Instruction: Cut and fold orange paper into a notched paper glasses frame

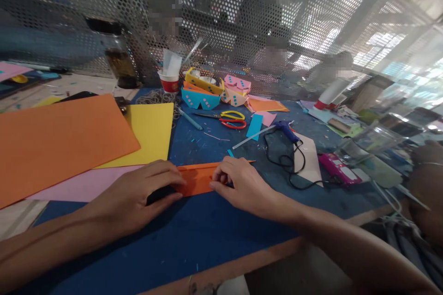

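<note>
A folded orange paper strip (198, 180) lies on the blue tabletop in front of me, with a narrow fold along its far edge. My left hand (148, 191) holds the strip's left end, fingertips on top and thumb at the near side. On the right part of the strip, my right hand (240, 184) is closed, its thumb and curled fingers gripping the paper; a pointed orange tip sticks out past the knuckles. Just beyond the right hand is a small blue paper scrap (230, 153). Both palms are hidden.
Large orange (69, 143), yellow (152, 136) and pink sheets lie left. Scissors (233, 119), a blue pen (190, 120), and a glue gun (287, 131) with black cord lie beyond. Paper glasses (200, 99), a cup (169, 82) and a jar (121, 64) stand by the mesh screen.
</note>
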A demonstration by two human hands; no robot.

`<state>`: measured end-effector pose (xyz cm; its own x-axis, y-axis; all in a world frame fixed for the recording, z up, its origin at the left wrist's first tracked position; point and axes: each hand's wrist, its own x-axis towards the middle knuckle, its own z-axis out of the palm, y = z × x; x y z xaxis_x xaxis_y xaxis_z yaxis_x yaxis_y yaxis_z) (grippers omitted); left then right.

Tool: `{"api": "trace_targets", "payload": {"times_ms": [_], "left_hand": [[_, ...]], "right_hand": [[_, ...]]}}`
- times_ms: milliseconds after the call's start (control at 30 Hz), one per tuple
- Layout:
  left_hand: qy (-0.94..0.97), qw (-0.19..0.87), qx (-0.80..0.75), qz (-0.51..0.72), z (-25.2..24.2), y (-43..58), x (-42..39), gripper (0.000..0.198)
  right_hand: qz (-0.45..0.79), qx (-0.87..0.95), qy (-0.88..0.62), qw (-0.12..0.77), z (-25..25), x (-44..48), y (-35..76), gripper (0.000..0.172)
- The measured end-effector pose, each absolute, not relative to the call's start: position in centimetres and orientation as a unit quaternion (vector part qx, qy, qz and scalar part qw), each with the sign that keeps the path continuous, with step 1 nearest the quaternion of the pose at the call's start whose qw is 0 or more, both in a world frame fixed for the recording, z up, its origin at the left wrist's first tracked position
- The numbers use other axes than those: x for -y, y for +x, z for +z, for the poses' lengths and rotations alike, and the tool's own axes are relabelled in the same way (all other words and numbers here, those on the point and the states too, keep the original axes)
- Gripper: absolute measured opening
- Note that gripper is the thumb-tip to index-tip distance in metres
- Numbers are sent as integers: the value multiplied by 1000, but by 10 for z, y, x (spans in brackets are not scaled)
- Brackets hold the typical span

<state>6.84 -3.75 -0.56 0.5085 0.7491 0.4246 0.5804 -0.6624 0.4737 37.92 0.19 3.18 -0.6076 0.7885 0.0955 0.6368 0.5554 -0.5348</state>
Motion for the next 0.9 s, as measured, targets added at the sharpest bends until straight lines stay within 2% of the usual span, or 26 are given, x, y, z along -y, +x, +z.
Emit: {"api": "trace_targets", "payload": {"times_ms": [467, 600, 900], "left_hand": [[842, 186, -407, 302, 3, 82, 36, 14], [832, 169, -416, 325, 4, 87, 35, 22], [832, 140, -417, 339, -14, 87, 39, 25]], "right_hand": [[242, 862, -413, 169, 37, 0, 378, 20], [243, 862, -414, 161, 39, 1, 377, 22], [218, 873, -409, 154, 37, 1, 377, 27]]}}
